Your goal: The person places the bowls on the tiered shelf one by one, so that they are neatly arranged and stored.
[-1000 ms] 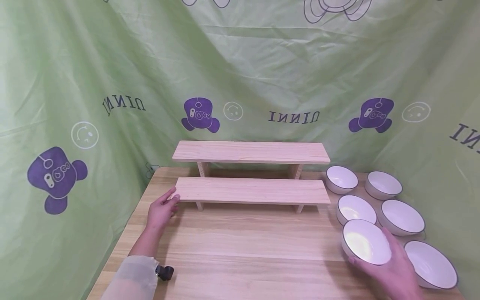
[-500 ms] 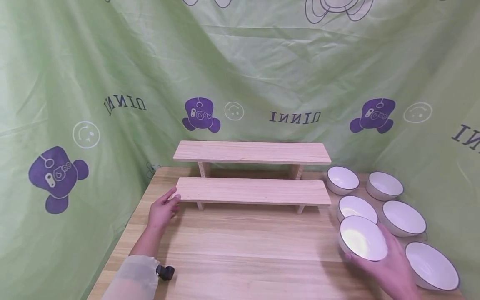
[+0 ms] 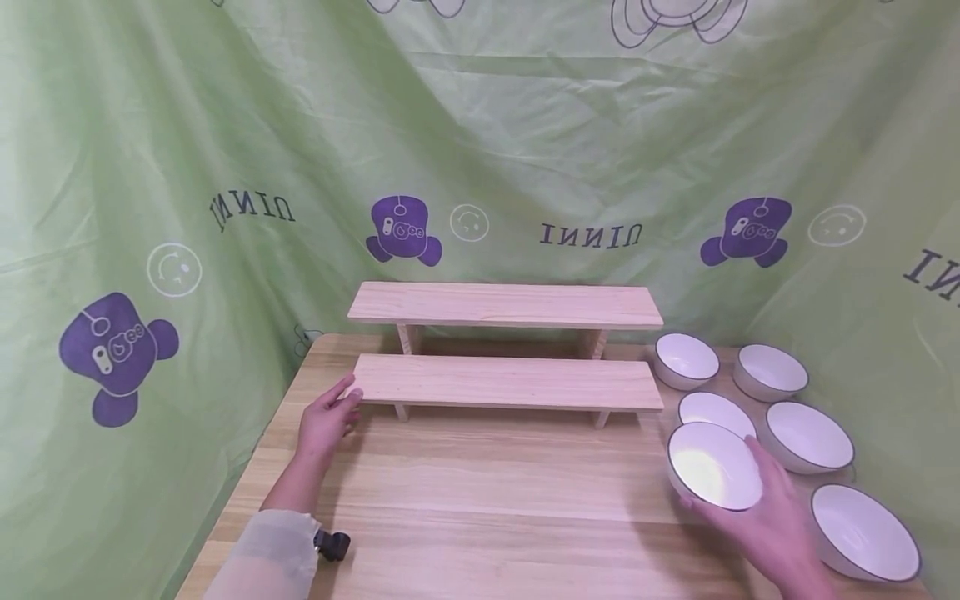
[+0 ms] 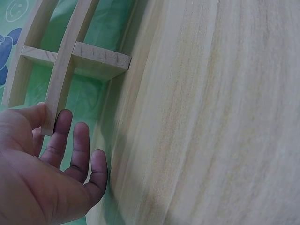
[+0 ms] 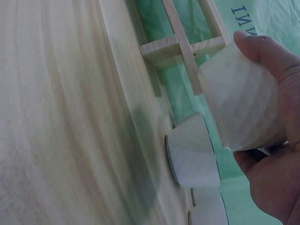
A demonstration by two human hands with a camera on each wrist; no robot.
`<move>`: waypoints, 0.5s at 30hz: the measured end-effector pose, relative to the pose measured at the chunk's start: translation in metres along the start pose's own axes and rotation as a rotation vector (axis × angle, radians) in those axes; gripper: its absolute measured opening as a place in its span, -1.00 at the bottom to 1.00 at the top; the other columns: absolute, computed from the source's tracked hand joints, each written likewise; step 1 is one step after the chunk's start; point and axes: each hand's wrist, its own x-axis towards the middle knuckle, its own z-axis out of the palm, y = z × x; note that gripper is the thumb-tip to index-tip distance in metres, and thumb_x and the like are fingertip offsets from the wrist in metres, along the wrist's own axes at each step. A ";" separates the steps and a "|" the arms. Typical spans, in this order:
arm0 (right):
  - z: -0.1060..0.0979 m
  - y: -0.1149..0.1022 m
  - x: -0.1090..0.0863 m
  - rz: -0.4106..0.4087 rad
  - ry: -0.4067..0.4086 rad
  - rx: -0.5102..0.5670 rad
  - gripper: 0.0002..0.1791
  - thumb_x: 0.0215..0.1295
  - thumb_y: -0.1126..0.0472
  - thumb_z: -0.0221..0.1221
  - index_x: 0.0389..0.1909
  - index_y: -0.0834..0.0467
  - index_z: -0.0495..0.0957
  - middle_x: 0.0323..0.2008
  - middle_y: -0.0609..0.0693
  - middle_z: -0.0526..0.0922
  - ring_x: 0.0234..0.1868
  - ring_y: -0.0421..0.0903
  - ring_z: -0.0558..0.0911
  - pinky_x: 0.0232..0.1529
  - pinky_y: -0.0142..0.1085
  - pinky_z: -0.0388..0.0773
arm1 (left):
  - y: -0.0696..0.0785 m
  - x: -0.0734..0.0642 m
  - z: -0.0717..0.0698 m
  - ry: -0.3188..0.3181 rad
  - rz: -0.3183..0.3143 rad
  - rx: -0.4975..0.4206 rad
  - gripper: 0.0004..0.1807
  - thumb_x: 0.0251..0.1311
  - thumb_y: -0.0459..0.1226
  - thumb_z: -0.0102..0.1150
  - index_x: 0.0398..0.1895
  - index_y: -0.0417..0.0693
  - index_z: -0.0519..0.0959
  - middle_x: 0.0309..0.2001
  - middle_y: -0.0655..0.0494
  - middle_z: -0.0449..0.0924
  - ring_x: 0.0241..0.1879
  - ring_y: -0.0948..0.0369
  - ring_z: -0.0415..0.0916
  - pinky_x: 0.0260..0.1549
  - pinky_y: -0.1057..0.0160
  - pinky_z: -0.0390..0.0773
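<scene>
My right hand grips a white bowl with a thin dark rim, thumb on one side and fingers on the other. In the right wrist view the held bowl shows a faceted outside and hangs off the table. My left hand pinches the left end of the lower wooden shelf board. The left wrist view has that hand's thumb on one face of the board and the index finger against the other, the remaining fingers loosely bent.
Behind the lower board stands a higher wooden shelf board on short supports. Several more white bowls, among them a front one and a back one, stand along the right of the wooden table. A green printed curtain hangs behind.
My right hand has carried the bowl a little left and up in the head view, so it overlaps more of the bowl behind it. The left hand stays at the board's end.
</scene>
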 end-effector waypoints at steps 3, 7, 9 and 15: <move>0.001 -0.002 0.001 -0.002 0.002 0.009 0.48 -0.14 -0.09 0.67 0.67 0.21 -0.11 0.52 0.49 0.06 0.33 0.53 0.24 0.14 0.41 0.28 | 0.000 0.001 0.001 -0.003 0.003 0.001 -0.33 0.29 0.05 0.41 0.44 0.16 0.51 -0.23 0.30 0.71 -0.20 0.16 0.69 -0.29 0.30 0.70; 0.003 -0.007 0.002 -0.002 -0.006 0.031 0.50 -0.15 -0.08 0.68 0.68 0.17 -0.12 0.54 0.47 0.04 0.36 0.53 0.23 0.17 0.47 0.25 | -0.001 0.003 0.002 -0.003 0.008 -0.002 -0.32 0.29 0.05 0.41 0.44 0.14 0.51 -0.24 0.29 0.71 -0.20 0.16 0.69 -0.27 0.30 0.70; 0.004 -0.010 0.003 0.003 -0.013 0.029 0.50 -0.16 -0.08 0.68 0.68 0.15 -0.13 0.54 0.47 0.03 0.36 0.55 0.22 0.17 0.51 0.24 | -0.001 0.003 0.002 -0.004 0.009 -0.003 -0.33 0.29 0.04 0.41 0.44 0.13 0.51 -0.24 0.30 0.71 -0.19 0.14 0.71 -0.24 0.28 0.72; 0.010 -0.016 0.005 0.001 -0.020 0.004 0.54 -0.20 -0.14 0.68 0.68 0.14 -0.14 0.53 0.48 0.04 0.34 0.57 0.25 0.14 0.52 0.27 | -0.001 0.002 0.002 0.003 0.019 -0.008 -0.36 0.34 -0.01 0.39 0.45 0.10 0.50 -0.01 0.03 0.74 -0.09 0.06 0.75 -0.04 0.18 0.72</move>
